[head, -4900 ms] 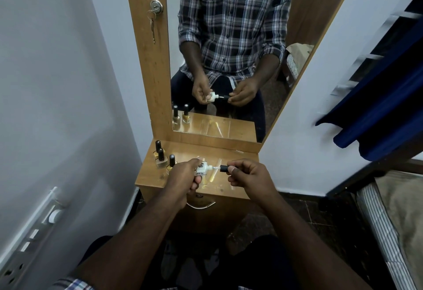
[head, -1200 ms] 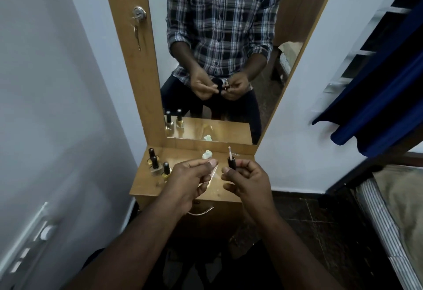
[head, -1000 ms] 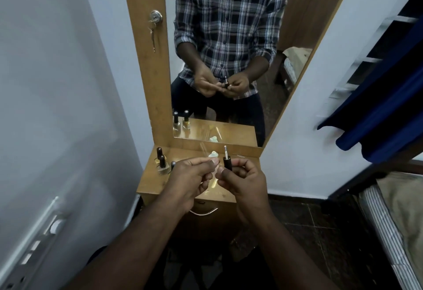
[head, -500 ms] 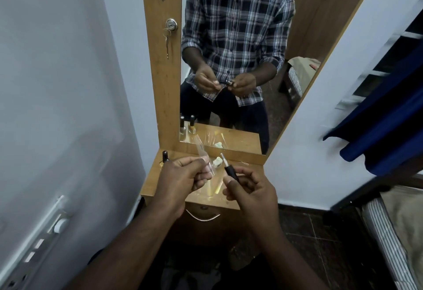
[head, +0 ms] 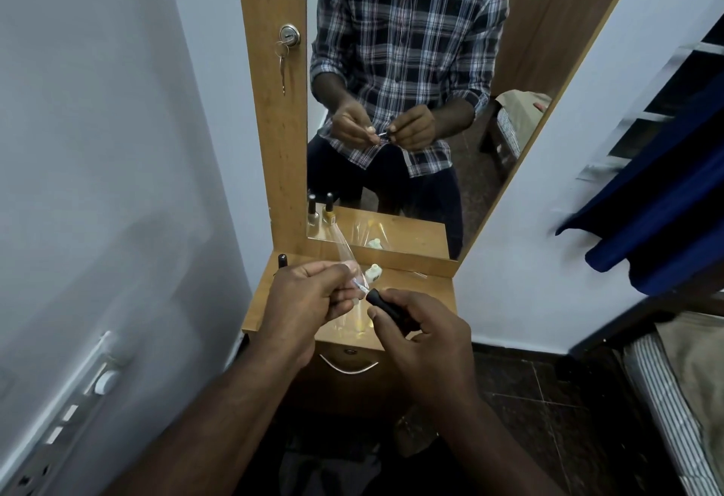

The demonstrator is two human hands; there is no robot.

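Note:
My left hand (head: 309, 299) pinches a long clear artificial nail strip (head: 344, 248) that sticks up from its fingertips. My right hand (head: 423, 335) grips a black nail-polish cap (head: 386, 305); its brush tip points left and meets the clear piece at my left fingertips. A small open white polish bottle (head: 373, 272) stands on the wooden dresser top (head: 423, 291) just behind my hands. The mirror (head: 411, 103) above shows both hands working together.
One black-capped polish bottle (head: 283, 260) shows at the dresser's back left, partly hidden by my left hand. A key (head: 282, 64) hangs in the lock on the mirror frame. A white wall is on the left, a bed edge (head: 666, 397) at lower right.
The open white bottle left my left hand and now stands on the dresser. My left hand took up the clear piece, and my right hand tilted the brush down onto it.

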